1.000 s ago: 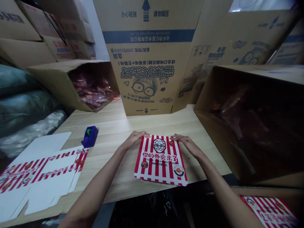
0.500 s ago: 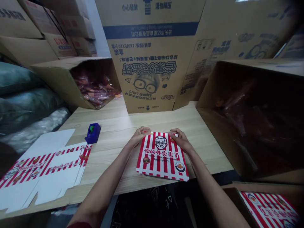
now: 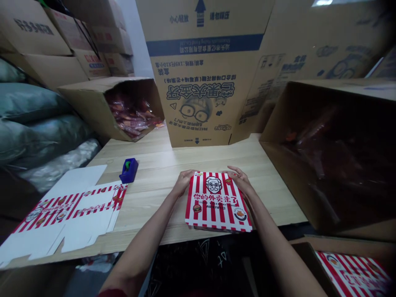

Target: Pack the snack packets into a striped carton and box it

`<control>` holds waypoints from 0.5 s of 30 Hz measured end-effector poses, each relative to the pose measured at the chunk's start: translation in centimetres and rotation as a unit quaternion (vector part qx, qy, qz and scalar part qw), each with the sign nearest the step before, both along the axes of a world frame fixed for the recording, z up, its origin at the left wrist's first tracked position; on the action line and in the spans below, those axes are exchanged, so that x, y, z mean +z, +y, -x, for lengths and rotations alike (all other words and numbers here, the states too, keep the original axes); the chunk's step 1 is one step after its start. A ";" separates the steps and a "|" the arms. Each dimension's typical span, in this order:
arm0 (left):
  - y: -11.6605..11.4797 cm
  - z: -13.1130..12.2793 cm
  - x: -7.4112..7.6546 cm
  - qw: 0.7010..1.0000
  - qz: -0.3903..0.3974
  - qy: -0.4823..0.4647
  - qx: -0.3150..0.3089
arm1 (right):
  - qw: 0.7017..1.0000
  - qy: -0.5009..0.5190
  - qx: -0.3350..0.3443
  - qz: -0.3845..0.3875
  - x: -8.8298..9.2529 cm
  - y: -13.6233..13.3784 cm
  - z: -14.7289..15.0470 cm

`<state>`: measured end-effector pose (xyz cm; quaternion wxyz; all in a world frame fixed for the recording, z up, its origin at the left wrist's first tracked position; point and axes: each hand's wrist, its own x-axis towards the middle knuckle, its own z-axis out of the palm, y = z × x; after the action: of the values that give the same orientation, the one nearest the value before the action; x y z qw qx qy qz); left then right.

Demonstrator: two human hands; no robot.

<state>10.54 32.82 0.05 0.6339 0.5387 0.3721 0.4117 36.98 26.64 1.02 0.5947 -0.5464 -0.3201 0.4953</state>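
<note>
Fingers [image 3: 187, 173] drawn closer together; striped box [image 3: 218, 206] between them, far corners held.

Dim, cool light falls fairly evenly on the wooden tabletop [image 3: 154, 165] beyond the left hand [image 3: 185, 181]. Far past the right hand [image 3: 241, 180], a pale glare strip [image 3: 322, 2] touches the top edge. Right of that hand, the open carton [image 3: 284, 185] is deeply shadowed inside; left of and beyond the other, plastic-wrapped packets [image 3: 133, 117] glint. Between the hands, the striped takeaway box [image 3: 216, 202] shows large characters legibly, its small lettering soft. Wide-angle distortion stretches the outer cartons [image 3: 49, 72], and the upper right corner darkens.
</note>
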 end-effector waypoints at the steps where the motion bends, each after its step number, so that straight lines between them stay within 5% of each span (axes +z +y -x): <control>1: -0.1 0.0 0.1 1.000 -0.011 0.008 0.020 | 1.000 -0.001 -0.017 -0.003 0.1 -0.3 -0.3; 6: -2.9 3.0 0.7 0.979 -0.065 0.056 0.186 | 0.990 -0.023 -0.139 -0.030 0.0 -7.3 -3.0; 11: -15.0 6.9 0.3 0.925 -0.072 0.102 0.358 | 0.991 -0.010 -0.133 0.017 -3.5 -18.8 0.3; 13: -20.2 7.5 0.3 0.930 -0.070 0.137 0.333 | 0.998 0.028 -0.051 0.031 -4.5 -21.4 3.5; 15: -22.7 7.9 0.9 0.935 -0.087 0.162 0.302 | 0.997 0.066 -0.012 0.026 -4.5 -22.1 6.6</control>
<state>2.66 10.15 0.94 0.3614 0.5136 0.5777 0.5214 30.42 4.59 -3.48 0.6056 -0.5321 -0.2605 0.5312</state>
